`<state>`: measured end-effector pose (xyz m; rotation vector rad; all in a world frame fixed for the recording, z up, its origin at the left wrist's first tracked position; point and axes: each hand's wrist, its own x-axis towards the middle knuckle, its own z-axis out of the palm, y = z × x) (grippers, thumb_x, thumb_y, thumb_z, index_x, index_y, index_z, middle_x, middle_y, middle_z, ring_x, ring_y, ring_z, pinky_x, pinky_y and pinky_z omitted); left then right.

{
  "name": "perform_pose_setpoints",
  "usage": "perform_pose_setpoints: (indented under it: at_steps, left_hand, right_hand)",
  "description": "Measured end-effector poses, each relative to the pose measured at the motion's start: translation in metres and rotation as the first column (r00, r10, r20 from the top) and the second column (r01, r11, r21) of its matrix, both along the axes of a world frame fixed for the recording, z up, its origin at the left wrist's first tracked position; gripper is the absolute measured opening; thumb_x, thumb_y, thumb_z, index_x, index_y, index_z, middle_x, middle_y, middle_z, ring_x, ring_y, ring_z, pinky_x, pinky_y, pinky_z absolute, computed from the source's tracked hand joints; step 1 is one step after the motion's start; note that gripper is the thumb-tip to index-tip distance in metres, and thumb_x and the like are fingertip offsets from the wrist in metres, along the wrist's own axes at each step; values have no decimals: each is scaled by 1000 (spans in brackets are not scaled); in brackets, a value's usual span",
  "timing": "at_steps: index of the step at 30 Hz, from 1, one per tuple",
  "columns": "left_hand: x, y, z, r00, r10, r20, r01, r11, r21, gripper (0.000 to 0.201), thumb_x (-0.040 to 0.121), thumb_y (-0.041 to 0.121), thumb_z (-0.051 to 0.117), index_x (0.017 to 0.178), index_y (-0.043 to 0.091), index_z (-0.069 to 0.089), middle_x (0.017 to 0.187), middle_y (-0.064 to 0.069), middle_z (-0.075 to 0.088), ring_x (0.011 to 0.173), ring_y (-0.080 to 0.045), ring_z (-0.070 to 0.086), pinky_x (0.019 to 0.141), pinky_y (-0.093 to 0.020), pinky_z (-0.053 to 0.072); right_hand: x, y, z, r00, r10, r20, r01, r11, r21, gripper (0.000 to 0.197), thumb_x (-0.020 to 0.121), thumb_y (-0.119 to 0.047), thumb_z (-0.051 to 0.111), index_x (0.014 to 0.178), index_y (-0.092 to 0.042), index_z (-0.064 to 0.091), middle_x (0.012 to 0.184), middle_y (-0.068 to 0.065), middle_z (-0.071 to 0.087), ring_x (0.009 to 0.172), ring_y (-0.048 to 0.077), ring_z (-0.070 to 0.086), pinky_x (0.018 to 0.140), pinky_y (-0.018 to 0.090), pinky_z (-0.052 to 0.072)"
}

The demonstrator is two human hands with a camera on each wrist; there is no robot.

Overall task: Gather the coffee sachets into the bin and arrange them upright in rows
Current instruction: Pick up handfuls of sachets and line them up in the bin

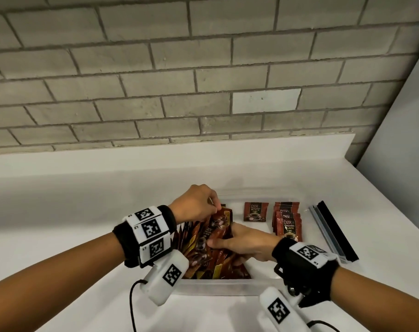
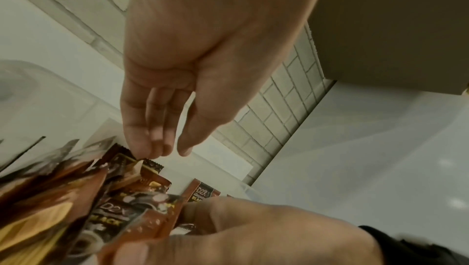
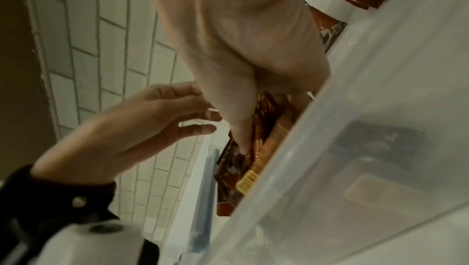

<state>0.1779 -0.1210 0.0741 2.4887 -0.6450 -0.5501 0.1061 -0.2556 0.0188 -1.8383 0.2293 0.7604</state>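
Where the counter (image 1: 60,212) meets the person's forearms, a clear plastic bin (image 1: 215,287) sits at the near edge, its translucent front wall facing the camera. Packed into the left part of the bin is a dense group of coffee sachets (image 1: 203,257), dark red and brown with yellow barcode panels, most leaning at mixed angles rather than standing in straight rows. The right hand (image 1: 244,245) reaches in from the right; its thumb and curled fingers pinch the right side of this group, the thumb lying across a sachet face, as the right wrist view confirms. The left hand (image 1: 198,202) hovers over the far end of the same group, fingers pointing down and lightly bent, with the fingertips (image 2: 149,149) touching the top edge of a sachet; the thumb stands apart from them, and no firm grip is visible. Farther back, in the right part of the bin, a single sachet (image 1: 255,212) lies flat, face up, marked "D2X BLACK". Just to its right, a small overlapping stack of sachets (image 1: 287,221) lies likewise face up; whether it rests inside or just outside the bin cannot be told. To the right, a clear lid with a black edge (image 1: 332,233) rests on the counter. Behind everything rises a grey brick wall (image 1: 179,68).
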Motion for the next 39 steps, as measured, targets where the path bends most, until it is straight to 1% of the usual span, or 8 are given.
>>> perform_pose_setpoints:
  at_steps: [3,9,17,21,24,27,33,39]
  left_hand:
    - [0,5,-1,998,-27,53,27,1000,13,17,92,12,57,104,14,69,104,-8,67,88,-18,63,74,-22,49]
    - [-3,20,3,998,-32,60,32,999,6,14,94,24,58,104,21,67,106,-1,68,96,-14,62,80,-20,46]
    - [-19,46,21,997,36,64,-36,999,10,36,93,49,49,115,23,59,110,5,61,99,-11,57,81,-23,46]
    - [-21,57,29,986,150,71,-146,988,-54,41,94,51,42,120,21,55,116,4,58,98,-11,55,79,-24,43]
    - [-28,61,29,979,205,8,-203,973,-108,44,93,55,40,120,22,51,118,5,55,97,-9,56,75,-21,44]
    - [-35,60,26,960,274,-60,-280,943,-178,54,87,63,38,123,23,48,122,6,52,106,-11,54,87,-27,46]
    - [-55,47,19,878,311,-364,-450,795,-406,87,72,79,41,140,25,32,137,2,48,122,-17,50,107,-40,40]
    - [-86,9,26,614,-171,-771,-645,453,-615,52,86,50,58,126,18,59,122,-19,64,114,-36,61,95,-66,42]
  right_hand:
    - [-3,-4,7,999,-43,13,43,999,12,13,88,-28,69,94,-23,58,88,-8,70,80,9,63,70,27,47]
    - [-4,-7,15,965,-194,176,201,979,-26,26,85,-29,72,86,-12,53,78,6,60,70,19,55,52,24,38]
    - [-4,-2,35,939,-165,301,204,974,-102,30,87,-34,68,94,-6,57,105,14,64,82,12,53,65,24,41]
    - [-4,-6,43,930,-191,316,231,968,-94,25,89,-32,67,85,-12,52,101,8,64,83,16,60,62,23,42]
    - [-7,-10,52,918,-237,318,261,965,-33,20,90,-26,65,88,-11,52,92,6,69,64,13,65,62,29,45]
    - [-11,-17,59,898,-301,322,309,951,27,20,90,-25,66,96,-11,52,93,8,71,67,16,66,69,37,49]
    - [-22,-27,76,840,-425,336,347,898,270,20,89,-20,65,103,-9,54,96,15,70,81,22,66,83,45,55]
    - [-35,-18,75,785,-456,420,322,879,352,14,92,-24,60,101,-15,54,95,14,71,86,21,70,80,36,54]
